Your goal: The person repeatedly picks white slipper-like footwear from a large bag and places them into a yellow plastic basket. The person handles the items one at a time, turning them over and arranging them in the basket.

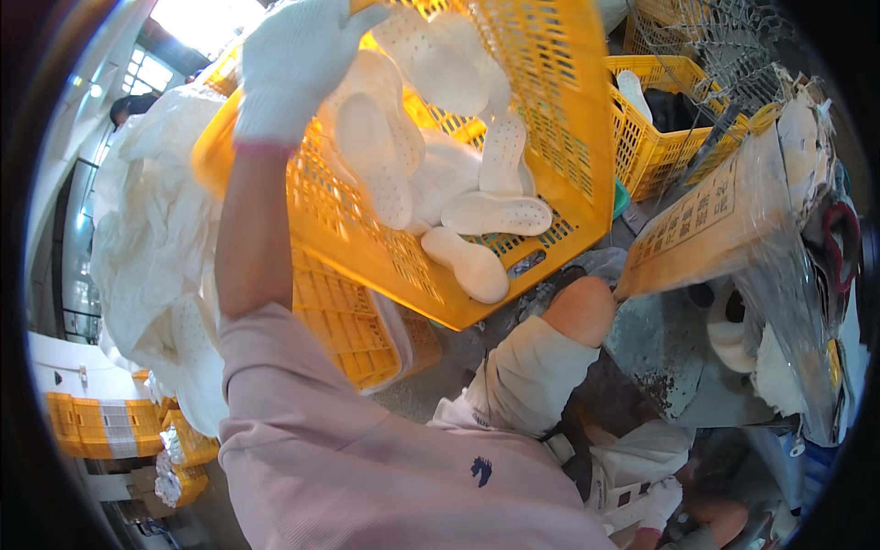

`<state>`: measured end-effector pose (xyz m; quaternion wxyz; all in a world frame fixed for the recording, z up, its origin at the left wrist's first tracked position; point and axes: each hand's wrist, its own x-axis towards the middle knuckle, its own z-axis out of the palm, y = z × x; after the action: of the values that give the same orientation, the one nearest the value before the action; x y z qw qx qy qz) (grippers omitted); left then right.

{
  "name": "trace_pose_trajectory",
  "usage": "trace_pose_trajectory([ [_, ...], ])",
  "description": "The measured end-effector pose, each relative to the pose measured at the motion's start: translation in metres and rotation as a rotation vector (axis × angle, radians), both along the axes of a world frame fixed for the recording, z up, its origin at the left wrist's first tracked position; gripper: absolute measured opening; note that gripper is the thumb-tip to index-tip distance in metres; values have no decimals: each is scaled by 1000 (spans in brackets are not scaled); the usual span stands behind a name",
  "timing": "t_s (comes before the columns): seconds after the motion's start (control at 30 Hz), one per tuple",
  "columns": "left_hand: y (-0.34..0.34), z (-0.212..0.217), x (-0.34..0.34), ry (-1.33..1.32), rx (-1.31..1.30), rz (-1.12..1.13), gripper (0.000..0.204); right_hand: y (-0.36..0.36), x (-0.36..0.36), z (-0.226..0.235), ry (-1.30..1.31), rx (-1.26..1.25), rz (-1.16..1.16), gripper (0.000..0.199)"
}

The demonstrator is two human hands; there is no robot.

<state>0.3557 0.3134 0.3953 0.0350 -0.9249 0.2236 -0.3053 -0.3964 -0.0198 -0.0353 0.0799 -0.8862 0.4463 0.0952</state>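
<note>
Nearest the lens: pink sleeve (367, 458) filling the lower middle, bare left forearm rising from it toward the upper left. Left hand (293, 64) in a white glove, grip clamped over the rim of a yellow plastic crate (559, 128) at its upper left edge. Crate held high and tilted, open side toward the camera, lattice floor visible. Inside, a loose heap of white perforated insoles (431, 156), several slid down against the lower wall, one (467, 264) lying right at the lower rim. Right hand out of sight, so its grip not to be seen at all.

Below the crate, a bent knee (579, 310) in light rolled trousers. Under the raised crate, a second yellow crate (353, 335). Left of the arm, a big bundle of white plastic sheeting (151, 238). Upper right, another yellow crate (655, 137) with dark contents, beside a wire basket (733, 46). Far right, a brown paper label under clear plastic wrap (706, 229). Lower left, stacked yellow crates (82, 426), far off.
</note>
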Motion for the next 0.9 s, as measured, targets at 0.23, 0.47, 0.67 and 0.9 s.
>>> trace_pose_trajectory([
  [0.23,-21,9,-25,-204,149,-38,45,34,15,25,-206,262,-385,28],
  [0.47,-7,-66,99,-8,-74,79,58,96,91,80,-347,-73,-251,37],
  [0.67,7,-149,55,-86,-270,-238,65,172,298,166,-771,580,203,35],
  [0.9,87,-252,-196,687,-299,-24,97,223,384,172,-595,540,935,63],
])
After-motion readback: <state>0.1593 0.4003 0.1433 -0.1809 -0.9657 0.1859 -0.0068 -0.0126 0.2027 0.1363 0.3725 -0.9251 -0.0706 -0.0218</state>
